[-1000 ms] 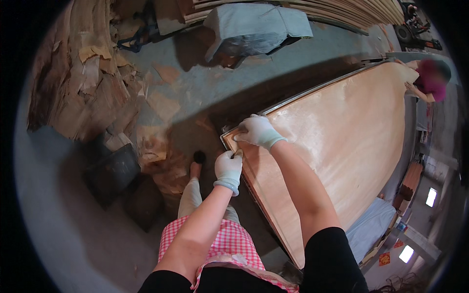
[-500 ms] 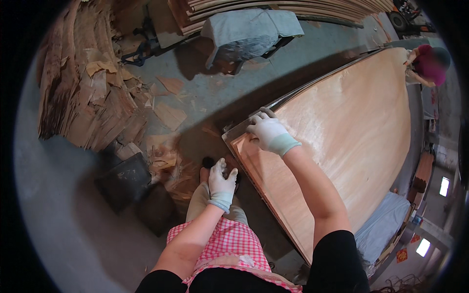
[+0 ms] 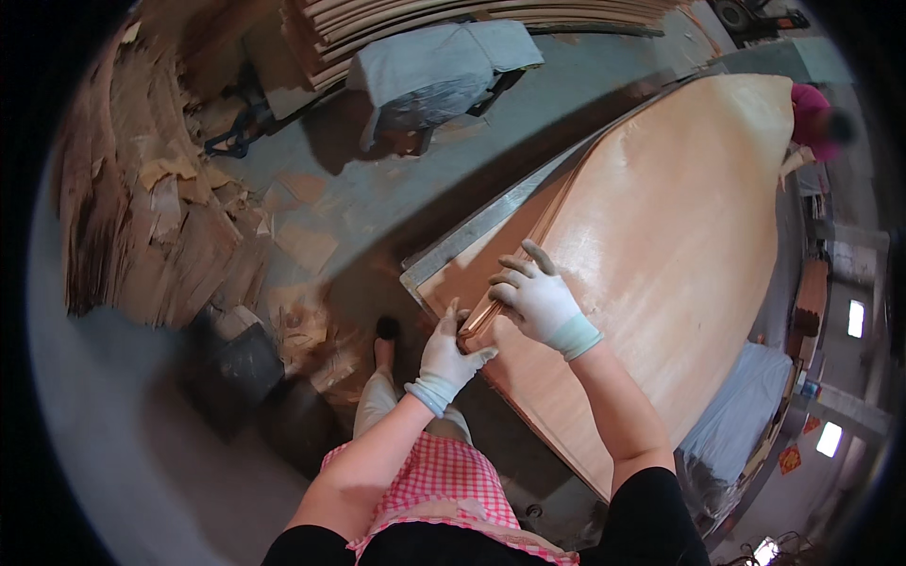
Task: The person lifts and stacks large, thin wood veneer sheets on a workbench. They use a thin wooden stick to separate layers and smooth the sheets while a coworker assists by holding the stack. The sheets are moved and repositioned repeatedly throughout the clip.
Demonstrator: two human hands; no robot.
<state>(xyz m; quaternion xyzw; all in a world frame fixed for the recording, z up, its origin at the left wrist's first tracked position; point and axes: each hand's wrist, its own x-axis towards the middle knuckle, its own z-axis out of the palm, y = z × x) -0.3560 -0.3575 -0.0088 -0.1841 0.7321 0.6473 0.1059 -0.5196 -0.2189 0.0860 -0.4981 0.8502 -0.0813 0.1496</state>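
Observation:
A large, thin wood veneer sheet (image 3: 661,226) lies on a stack, its left edge raised and curled over more sheets. My left hand (image 3: 448,363), in a white work glove, is closed around the near corner of the veneer, thumb on the near side. My right hand (image 3: 543,307), gloved too, is bent over the left edge a little farther along, its fingers curled at the rim. What lies beneath that hand is hidden. Under the raised edge a strip of the lower stack (image 3: 448,283) shows, with a grey metal-like border (image 3: 481,219).
A co-worker in a purple top (image 3: 810,99) stands at the sheet's far end. Broken veneer (image 3: 142,217) is piled at the left, with scraps (image 3: 307,245) on the floor. A covered object (image 3: 434,75) stands beyond. Grey plastic sheeting (image 3: 741,401) lies at right.
The top veneer has shifted right over the stack, baring a strip below. My left hand has risen from in front of my legs to the corner. My right hand has come nearer along the edge.

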